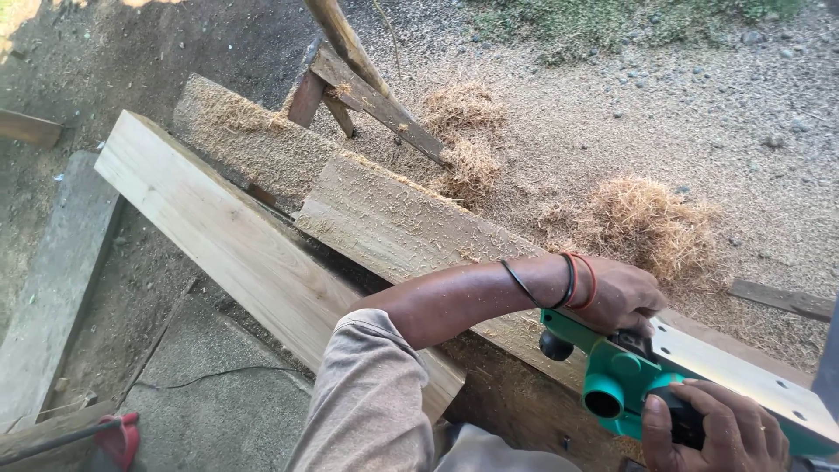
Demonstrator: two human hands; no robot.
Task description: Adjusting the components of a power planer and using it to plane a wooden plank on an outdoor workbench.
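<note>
Both your hands are clamped on the green electric planer (690, 385): left hand (625, 295) on its front knob, right hand (717, 428) on the rear handle. It sits at the near end of the plank (393, 223). Shavings coat the plank's far stretch; a fair part looks planed.

Bright daylight (shaded left), sharp focus

A person's left hand (622, 295) and right hand (712, 428) are gripping a green electric planer (638, 376), fingers (651, 301) curling over its top, while a pale plank (253, 253) and heaped shavings (647, 223) are lying beyond them.
</note>
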